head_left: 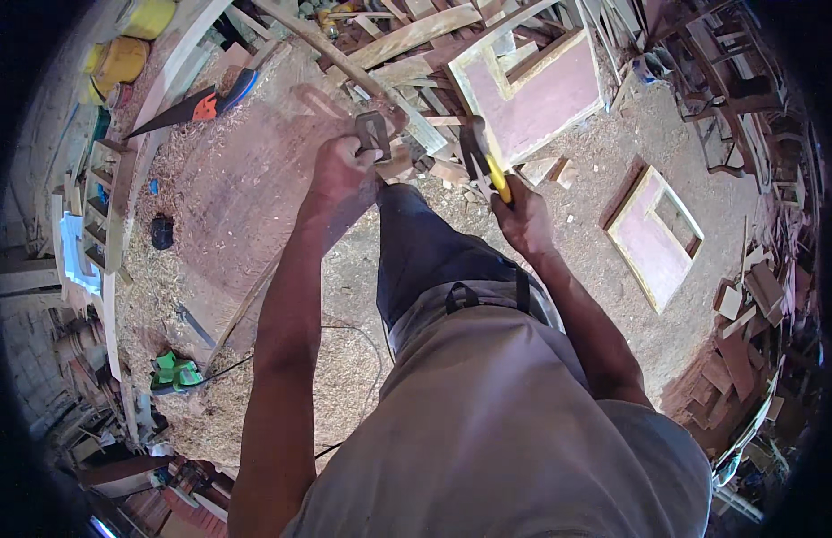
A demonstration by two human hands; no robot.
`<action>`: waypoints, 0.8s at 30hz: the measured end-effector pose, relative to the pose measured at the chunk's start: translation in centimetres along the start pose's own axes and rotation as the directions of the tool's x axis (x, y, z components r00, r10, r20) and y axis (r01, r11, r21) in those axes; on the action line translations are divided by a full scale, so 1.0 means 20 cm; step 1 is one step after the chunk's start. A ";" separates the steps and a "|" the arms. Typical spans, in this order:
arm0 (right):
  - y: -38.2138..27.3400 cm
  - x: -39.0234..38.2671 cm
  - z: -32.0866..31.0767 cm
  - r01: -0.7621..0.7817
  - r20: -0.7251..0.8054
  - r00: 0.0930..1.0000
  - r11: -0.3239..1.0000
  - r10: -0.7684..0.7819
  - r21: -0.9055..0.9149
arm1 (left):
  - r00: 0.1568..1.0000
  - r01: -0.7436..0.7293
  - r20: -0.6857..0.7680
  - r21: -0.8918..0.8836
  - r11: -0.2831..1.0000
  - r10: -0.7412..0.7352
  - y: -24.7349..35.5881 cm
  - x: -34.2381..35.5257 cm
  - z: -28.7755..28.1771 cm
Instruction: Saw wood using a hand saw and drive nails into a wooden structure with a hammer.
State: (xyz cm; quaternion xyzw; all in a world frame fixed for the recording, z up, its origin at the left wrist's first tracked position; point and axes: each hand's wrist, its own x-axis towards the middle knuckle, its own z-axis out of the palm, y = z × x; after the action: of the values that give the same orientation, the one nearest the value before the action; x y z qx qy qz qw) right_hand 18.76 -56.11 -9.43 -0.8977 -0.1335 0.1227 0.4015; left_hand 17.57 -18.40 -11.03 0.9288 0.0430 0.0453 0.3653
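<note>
My left hand (pixel 344 163) is closed on a grey, blocky tool or piece (pixel 373 133) at upper middle; its exact kind is unclear. To its right, my right hand (pixel 522 215) grips a tool with a yellow handle and dark metal upper part (pixel 496 175). That tool's top reaches the lower left corner of a pink panel with a pale wooden frame (pixel 541 103); I cannot tell whether they touch. Small wooden offcuts (pixel 443 170) lie between my hands, beyond my dark-trousered leg.
A second framed panel (pixel 653 273) lies on the dusty floor at right. Wood piles fill the back and right edge (pixel 739 359). A handsaw (pixel 178 114), yellow containers (pixel 120 63), a green power tool (pixel 174 372), a cable and long boards (pixel 111 323) are at left.
</note>
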 end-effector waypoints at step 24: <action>0.30 -0.20 -0.03 -0.183 -0.058 0.981 0.983 0.183 -0.005 | 0.987 0.143 0.086 -0.116 0.983 -0.133 0.01 0.00 -0.03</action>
State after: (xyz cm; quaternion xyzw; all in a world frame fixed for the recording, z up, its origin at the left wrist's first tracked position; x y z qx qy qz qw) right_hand 16.10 -61.75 -13.08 -0.9113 -0.0393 0.1325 0.3878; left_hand 17.58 -18.18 -10.40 0.9006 0.0902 -0.0140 0.4250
